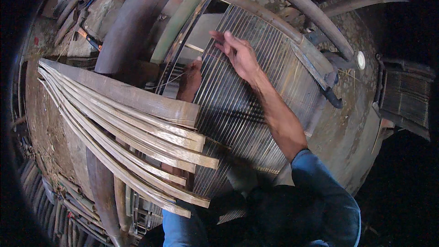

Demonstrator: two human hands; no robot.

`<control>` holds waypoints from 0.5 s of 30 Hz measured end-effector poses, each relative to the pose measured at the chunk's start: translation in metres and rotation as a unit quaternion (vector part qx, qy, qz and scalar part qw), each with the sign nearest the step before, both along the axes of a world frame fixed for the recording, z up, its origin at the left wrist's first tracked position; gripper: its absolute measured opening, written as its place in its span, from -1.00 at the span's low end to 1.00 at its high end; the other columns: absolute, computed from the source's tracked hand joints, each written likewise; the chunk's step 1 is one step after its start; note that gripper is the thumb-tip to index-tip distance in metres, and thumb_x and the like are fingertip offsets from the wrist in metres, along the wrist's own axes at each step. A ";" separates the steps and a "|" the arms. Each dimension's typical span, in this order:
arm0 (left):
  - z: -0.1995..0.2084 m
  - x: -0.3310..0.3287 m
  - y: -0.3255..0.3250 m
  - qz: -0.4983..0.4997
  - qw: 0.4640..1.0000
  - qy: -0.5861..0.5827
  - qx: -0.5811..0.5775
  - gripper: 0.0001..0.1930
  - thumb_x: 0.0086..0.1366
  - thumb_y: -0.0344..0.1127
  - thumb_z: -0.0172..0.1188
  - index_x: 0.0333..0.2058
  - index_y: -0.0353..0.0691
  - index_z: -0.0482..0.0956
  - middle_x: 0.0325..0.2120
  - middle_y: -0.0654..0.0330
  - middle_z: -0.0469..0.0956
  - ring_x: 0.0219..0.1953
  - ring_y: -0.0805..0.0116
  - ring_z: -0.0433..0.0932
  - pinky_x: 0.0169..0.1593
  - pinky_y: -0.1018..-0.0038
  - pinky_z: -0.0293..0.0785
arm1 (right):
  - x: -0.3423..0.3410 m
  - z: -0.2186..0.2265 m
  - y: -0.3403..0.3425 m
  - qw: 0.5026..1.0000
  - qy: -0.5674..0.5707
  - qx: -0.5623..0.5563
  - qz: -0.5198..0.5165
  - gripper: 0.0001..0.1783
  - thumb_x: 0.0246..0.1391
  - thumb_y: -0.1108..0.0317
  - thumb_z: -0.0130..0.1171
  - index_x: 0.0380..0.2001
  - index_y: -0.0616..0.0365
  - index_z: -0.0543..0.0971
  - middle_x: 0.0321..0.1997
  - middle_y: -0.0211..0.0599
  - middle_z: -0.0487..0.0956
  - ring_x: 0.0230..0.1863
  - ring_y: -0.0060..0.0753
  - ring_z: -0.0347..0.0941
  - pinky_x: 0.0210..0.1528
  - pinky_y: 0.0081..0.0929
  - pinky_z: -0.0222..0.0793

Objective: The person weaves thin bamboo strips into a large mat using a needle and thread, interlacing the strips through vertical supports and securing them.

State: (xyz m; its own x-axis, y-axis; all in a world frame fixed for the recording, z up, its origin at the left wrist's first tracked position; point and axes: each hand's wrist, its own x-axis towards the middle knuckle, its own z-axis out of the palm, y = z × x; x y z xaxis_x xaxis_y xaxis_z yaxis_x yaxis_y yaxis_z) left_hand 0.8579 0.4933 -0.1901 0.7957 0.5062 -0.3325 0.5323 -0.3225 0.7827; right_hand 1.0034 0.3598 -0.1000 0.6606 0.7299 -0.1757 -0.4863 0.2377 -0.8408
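Observation:
My right hand (238, 57) is over a panel of thin parallel sticks (256, 32), its fingers apart and nothing visible in them. To its left, my left hand (190, 81) is closed at the panel's left side, with a thin pale strand (171, 80) running to its fingers. A short pale sliver (194, 47) lies just beyond it. Several long split bamboo strips (137, 130) and a wooden board (123, 91) cross above my left forearm and hide most of it. A knife (311, 68) with a black handle lies along the panel's right side.
Bamboo poles (315, 13) frame the panel's far side. A thick dark pole (137, 18) rises at the upper left, near an orange-handled tool (89, 39). Stacked poles (41, 201) lie at the lower left. A woven panel (407, 93) stands at the far right.

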 end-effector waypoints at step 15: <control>0.056 0.003 -0.024 0.014 0.983 0.113 0.141 -0.53 0.52 -0.02 -0.22 0.09 -0.23 0.51 0.00 -0.14 0.55 0.06 -0.18 0.52 0.01 0.00 0.46 | -0.072 0.047 -0.026 0.941 -0.267 -0.204 0.033 -0.44 0.16 0.38 0.32 -0.75 -0.02 0.19 -0.69 -0.63 0.17 -0.59 -0.73 0.07 -0.49 -0.52 0.06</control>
State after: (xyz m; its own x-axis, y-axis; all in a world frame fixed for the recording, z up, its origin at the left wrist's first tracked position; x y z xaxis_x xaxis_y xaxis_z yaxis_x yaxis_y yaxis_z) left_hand 0.8605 0.4688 -0.1342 0.7017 0.6244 -0.3431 0.6946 -0.4927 0.5242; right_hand 0.9312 0.3341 -0.0529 0.6901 0.7158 -0.1063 0.0289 -0.1740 -0.9843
